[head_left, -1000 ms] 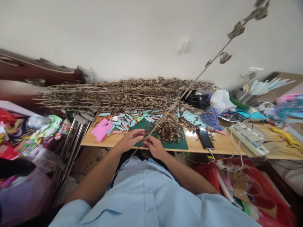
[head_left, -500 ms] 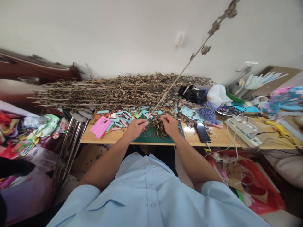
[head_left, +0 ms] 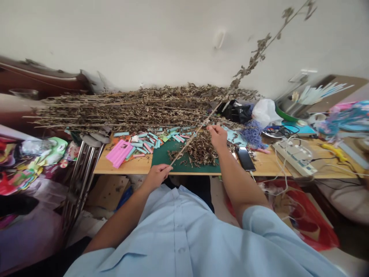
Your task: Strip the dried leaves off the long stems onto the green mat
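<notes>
A long dried stem [head_left: 196, 142] with brown curled leaves on its upper end rises diagonally from the mat past the top right of the table. My left hand [head_left: 157, 177] grips its lower end at the near table edge. My right hand [head_left: 217, 137] pinches the stem further up, above a heap of loose dried leaves [head_left: 198, 152]. The heap lies on a dark green cutting mat [head_left: 161, 159]. A large bundle of dried leafy stems [head_left: 121, 111] lies across the back of the wooden table [head_left: 132, 167].
Pink and teal paper strips [head_left: 147, 145] and a pink ribbed piece [head_left: 118, 153] lie left of the mat. To the right are a phone [head_left: 245, 159], blue yarn [head_left: 253, 134] and a power strip [head_left: 292, 157]. Metal crutches [head_left: 89, 161] stand at the table's left end.
My right hand has slid away from the leaf heap, up along the stem. My left hand has dropped toward the near table edge, holding the stem's lower end. The hands are now further apart.
</notes>
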Tool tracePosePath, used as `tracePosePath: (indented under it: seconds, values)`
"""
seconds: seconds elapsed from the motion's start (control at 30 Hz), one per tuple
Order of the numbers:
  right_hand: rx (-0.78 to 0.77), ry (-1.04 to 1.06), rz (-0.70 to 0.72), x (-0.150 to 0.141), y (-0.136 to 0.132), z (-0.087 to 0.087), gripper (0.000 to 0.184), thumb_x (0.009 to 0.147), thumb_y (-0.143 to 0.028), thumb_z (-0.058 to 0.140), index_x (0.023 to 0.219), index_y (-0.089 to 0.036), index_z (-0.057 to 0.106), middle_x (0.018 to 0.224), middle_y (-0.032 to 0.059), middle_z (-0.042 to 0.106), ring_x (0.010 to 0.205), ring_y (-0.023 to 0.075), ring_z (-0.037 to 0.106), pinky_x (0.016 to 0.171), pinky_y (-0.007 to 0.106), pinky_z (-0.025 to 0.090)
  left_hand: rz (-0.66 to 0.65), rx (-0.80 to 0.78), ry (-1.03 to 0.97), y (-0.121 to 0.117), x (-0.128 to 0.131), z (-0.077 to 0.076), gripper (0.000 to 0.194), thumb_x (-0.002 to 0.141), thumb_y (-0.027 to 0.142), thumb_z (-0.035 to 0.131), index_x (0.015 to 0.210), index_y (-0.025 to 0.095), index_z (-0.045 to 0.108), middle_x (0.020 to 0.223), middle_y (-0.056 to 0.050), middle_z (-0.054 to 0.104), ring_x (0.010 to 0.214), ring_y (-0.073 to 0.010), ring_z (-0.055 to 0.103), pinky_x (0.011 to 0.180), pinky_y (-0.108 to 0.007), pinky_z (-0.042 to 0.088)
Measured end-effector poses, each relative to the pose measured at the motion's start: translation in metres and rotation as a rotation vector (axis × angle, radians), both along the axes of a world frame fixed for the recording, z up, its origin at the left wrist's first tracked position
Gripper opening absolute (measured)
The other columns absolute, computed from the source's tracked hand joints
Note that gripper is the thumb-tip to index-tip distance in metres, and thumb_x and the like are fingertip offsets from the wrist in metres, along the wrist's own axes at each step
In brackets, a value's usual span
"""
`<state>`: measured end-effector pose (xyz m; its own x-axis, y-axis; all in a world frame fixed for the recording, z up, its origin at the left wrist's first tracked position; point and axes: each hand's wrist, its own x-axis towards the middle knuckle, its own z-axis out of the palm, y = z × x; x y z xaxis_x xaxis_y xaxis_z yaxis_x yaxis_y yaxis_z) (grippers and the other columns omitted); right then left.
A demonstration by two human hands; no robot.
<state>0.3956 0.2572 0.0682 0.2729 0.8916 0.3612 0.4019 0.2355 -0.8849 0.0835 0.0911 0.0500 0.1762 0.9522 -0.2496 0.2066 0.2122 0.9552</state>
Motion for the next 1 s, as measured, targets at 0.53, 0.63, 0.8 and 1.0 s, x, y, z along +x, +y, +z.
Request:
tracePosePath:
  seconds: [0.53,0.63,0.8,1.0]
  values:
    - [-0.041,0.564,0.17,0.009,-0.002,0.003,0.032,0.076,-0.048,0.074,0.093,-0.022,0.069,0.095,0.0051,0.076,0.097,0.0234,0.072,0.096,0.046,0.053,0.03,-0.057,-0.038,-0.001,-0.005,-0.005,0.046,0.081,0.057,0.064,0.089,0.013,0.072,0.053,0.004,0.045,0.049,-0.0081,0.037,0.048,-0.022,0.028]
    - [-0.115,0.678,0.24,0.012,-0.006,0.016,0.048,0.08,-0.068,0.062,0.095,-0.023,0.068,0.106,0.0086,0.075,0.11,0.0279,0.068,0.097,0.049,0.053,0.021,-0.041,-0.034,-0.001,-0.004,-0.002,0.046,0.082,0.057,0.063,0.089,0.013,0.072,0.055,0.004,0.045,0.05,-0.0085,0.037,0.049,-0.022,0.028]
    - [-0.137,0.687,0.293,0.017,-0.011,0.024,0.065,0.082,-0.081,0.044,0.1,-0.024,0.067,0.115,0.0109,0.073,0.117,0.0298,0.065,0.097,0.051,0.052,0.02,-0.042,-0.059,-0.001,-0.003,-0.003,0.047,0.081,0.059,0.063,0.086,0.013,0.072,0.055,0.004,0.044,0.049,-0.0082,0.036,0.047,-0.022,0.025]
    - [-0.139,0.482,0.278,0.016,-0.01,0.023,0.07,0.083,-0.084,0.037,0.104,-0.025,0.068,0.113,0.01,0.073,0.116,0.0298,0.065,0.099,0.054,0.05,0.017,-0.043,-0.052,0.0,-0.003,-0.004,0.046,0.081,0.059,0.064,0.085,0.014,0.072,0.054,0.004,0.046,0.049,-0.0084,0.037,0.047,-0.022,0.025]
